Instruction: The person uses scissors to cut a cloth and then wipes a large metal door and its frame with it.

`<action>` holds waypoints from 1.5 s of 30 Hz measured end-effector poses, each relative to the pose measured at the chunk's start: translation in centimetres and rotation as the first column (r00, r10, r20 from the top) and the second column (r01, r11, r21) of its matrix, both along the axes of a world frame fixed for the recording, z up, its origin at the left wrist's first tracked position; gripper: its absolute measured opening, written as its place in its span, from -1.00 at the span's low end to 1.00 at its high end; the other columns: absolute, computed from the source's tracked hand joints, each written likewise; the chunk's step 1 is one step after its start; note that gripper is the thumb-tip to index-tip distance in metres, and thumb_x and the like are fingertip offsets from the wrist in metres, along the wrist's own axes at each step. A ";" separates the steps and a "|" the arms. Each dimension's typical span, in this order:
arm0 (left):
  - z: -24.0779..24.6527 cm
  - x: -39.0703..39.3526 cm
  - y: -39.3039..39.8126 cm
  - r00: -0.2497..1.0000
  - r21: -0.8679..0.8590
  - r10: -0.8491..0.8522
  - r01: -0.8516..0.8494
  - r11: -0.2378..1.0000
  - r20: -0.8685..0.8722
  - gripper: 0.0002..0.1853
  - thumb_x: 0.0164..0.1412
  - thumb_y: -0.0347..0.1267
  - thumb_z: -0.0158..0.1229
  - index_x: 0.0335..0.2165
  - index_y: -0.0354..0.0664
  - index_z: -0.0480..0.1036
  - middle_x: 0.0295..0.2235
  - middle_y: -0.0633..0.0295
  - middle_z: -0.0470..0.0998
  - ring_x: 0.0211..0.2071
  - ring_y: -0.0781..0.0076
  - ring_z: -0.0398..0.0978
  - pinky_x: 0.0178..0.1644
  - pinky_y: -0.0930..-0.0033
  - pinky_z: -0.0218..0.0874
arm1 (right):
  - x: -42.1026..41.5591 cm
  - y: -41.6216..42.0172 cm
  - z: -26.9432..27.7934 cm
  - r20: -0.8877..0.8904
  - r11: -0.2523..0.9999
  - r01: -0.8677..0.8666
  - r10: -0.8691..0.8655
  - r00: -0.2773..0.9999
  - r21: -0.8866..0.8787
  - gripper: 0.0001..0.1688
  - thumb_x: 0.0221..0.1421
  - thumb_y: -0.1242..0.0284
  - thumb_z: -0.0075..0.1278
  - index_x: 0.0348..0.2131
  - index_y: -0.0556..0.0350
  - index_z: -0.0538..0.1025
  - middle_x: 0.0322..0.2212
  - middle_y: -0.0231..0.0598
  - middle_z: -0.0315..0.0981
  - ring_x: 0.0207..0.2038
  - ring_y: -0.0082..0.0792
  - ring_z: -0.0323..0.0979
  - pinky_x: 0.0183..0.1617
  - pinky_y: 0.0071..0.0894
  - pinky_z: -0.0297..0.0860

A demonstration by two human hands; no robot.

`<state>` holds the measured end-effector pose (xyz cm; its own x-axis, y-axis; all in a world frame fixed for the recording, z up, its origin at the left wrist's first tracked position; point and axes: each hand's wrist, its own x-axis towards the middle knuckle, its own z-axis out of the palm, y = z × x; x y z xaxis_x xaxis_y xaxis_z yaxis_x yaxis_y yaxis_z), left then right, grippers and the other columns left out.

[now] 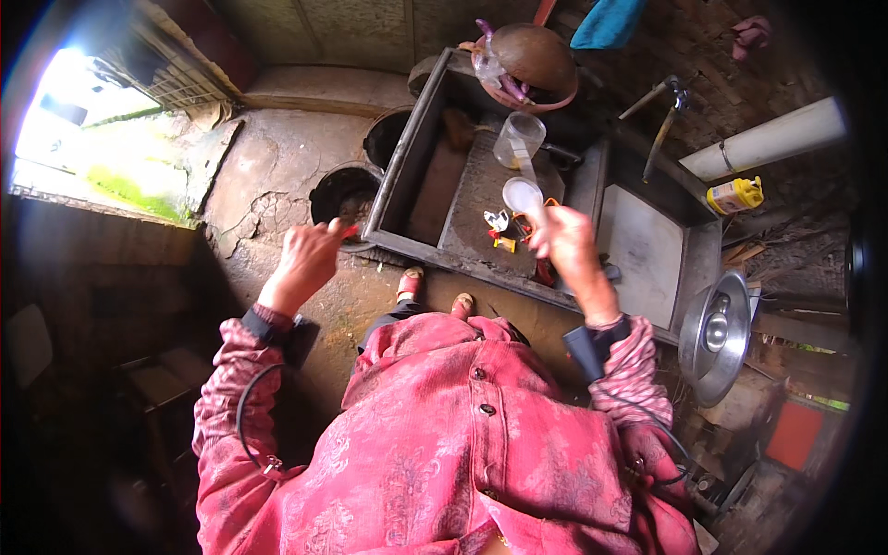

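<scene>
My left hand [304,262] is shut on a small red piece [350,231], probably a wrapper, above the near edge of a black bucket [347,198]. Over the sink counter [472,187], my right hand [567,239] grips a whitish round plastic thing [522,195]; whether it is a lid or a scoop I cannot tell. Just beyond it stands a clear plastic jar [519,139] with a pale strip at its front. Several crumpled wrappers lie on the slab beside my right hand, among them a yellow one [505,244] and a black-and-white one [496,220].
A pink basin [555,103] with a brown bowl [534,59] and purple eggplants sits at the counter's far end. A tap [678,100] juts from the wall at right. Beside the sink are a yellow bottle [735,196] and a metal basin [735,340]. Another dark bucket [385,139] stands left.
</scene>
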<state>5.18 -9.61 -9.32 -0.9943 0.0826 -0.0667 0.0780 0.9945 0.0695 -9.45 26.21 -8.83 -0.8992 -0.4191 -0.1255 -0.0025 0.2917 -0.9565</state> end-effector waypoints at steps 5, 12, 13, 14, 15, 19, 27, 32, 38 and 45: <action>-3.0 1.5 0.4 0.951 0.819 0.258 -0.284 0.500 0.172 -0.76 0.19 -0.32 0.03 -0.18 -0.17 0.33 -0.70 0.26 0.38 -0.73 0.41 0.32 -0.65 0.40 0.09 | -0.8 3.1 -2.9 0.165 0.999 -0.008 0.000 0.986 0.050 -0.64 0.17 0.24 -0.05 -0.43 0.22 0.50 -0.66 -0.32 0.43 -0.66 -0.63 0.34 -0.63 -0.67 0.24; 0.1 -0.3 5.6 0.835 0.842 0.111 -0.535 -0.066 0.540 -0.72 0.26 -0.18 -0.03 -0.29 -0.19 0.38 -0.67 0.38 0.31 -0.69 0.65 0.22 -0.61 0.61 0.02 | -1.1 -1.1 -9.9 0.276 0.963 -0.244 0.205 0.939 0.115 -0.66 0.11 0.29 -0.08 -0.59 0.12 0.48 -0.67 -0.44 0.37 -0.61 -0.61 0.35 -0.58 -0.56 0.33; 0.0 -0.1 5.6 0.830 0.835 0.093 -0.542 -0.097 0.550 -0.72 0.26 -0.19 -0.03 -0.29 -0.19 0.39 -0.67 0.39 0.31 -0.67 0.64 0.24 -0.60 0.60 0.03 | -0.7 -2.3 -8.6 0.288 0.932 -0.262 0.188 0.939 0.248 -0.69 0.04 0.31 -0.04 -0.61 0.15 0.49 -0.70 -0.40 0.38 -0.64 -0.58 0.35 -0.59 -0.54 0.33; -0.2 0.1 5.6 0.830 0.833 0.098 -0.535 -0.142 0.550 -0.73 0.27 -0.20 -0.03 -0.29 -0.20 0.40 -0.66 0.38 0.32 -0.65 0.64 0.25 -0.58 0.60 0.05 | -0.7 -2.4 -11.0 0.140 0.905 -0.261 0.226 0.964 0.335 -0.69 0.02 0.30 -0.02 -0.61 0.17 0.49 -0.71 -0.37 0.38 -0.65 -0.55 0.36 -0.60 -0.52 0.34; -0.5 0.2 5.8 0.830 0.830 0.101 -0.526 -0.186 0.549 -0.73 0.27 -0.21 -0.03 -0.29 -0.21 0.41 -0.65 0.38 0.33 -0.64 0.64 0.26 -0.55 0.59 0.07 | -0.5 -3.0 -11.8 -0.009 0.875 -0.242 0.271 0.963 0.420 -0.68 0.00 0.30 0.01 -0.61 0.20 0.49 -0.72 -0.33 0.39 -0.67 -0.52 0.37 -0.60 -0.50 0.35; -2.0 0.6 5.7 0.820 0.812 0.078 -0.539 -0.225 0.566 -0.72 0.28 -0.25 -0.05 -0.31 -0.26 0.44 -0.60 0.37 0.40 -0.59 0.64 0.31 -0.49 0.59 0.15 | -1.0 -3.6 -14.7 0.149 0.862 -0.217 0.167 0.975 0.458 -0.63 -0.02 0.26 0.02 -0.65 0.21 0.49 -0.75 -0.17 0.41 -0.65 -0.31 0.44 -0.57 -0.34 0.38; -2.8 0.5 6.7 0.765 0.741 0.036 -0.609 -0.283 0.642 -0.72 0.26 -0.28 -0.04 -0.28 -0.31 0.44 -0.59 0.35 0.39 -0.58 0.61 0.30 -0.46 0.57 0.15 | -1.6 -3.8 -19.0 -0.126 0.735 -0.210 0.374 0.919 0.645 -0.65 0.10 0.25 -0.14 -0.54 0.15 0.45 -0.65 -0.03 0.36 -0.50 -0.07 0.41 -0.37 -0.17 0.27; -4.1 -0.7 6.7 0.748 0.721 -0.017 -0.645 -0.253 0.664 -0.69 0.27 -0.23 -0.03 -0.32 -0.30 0.45 -0.61 0.37 0.38 -0.60 0.63 0.29 -0.48 0.59 0.14 | -1.4 -2.9 -21.8 -0.469 0.462 0.128 0.772 0.430 0.878 -0.74 0.15 0.30 -0.23 -0.43 0.08 0.41 -0.54 -0.12 0.28 -0.39 -0.18 0.33 -0.31 -0.24 0.23; -3.6 -2.7 7.0 0.725 0.701 -0.083 -0.684 -0.202 0.683 -0.66 0.27 -0.19 -0.03 -0.35 -0.29 0.45 -0.60 0.40 0.36 -0.59 0.67 0.28 -0.47 0.61 0.13 | -2.1 -5.1 -18.6 -0.071 0.667 -0.238 0.401 0.913 0.706 -0.51 0.14 0.10 -0.22 -0.47 0.10 0.56 -0.54 0.07 0.47 -0.41 0.07 0.47 -0.35 -0.03 0.31; -4.6 -3.8 5.7 0.731 0.689 -0.153 -0.679 -0.253 0.665 -0.67 0.28 -0.23 -0.05 -0.32 -0.32 0.45 -0.58 0.37 0.40 -0.58 0.65 0.30 -0.46 0.59 0.15 | -1.0 -5.0 -17.7 -0.098 0.751 -0.171 0.300 0.949 0.638 -0.57 0.10 0.11 -0.18 -0.47 0.02 0.55 -0.59 0.00 0.42 -0.49 0.08 0.41 -0.43 -0.02 0.25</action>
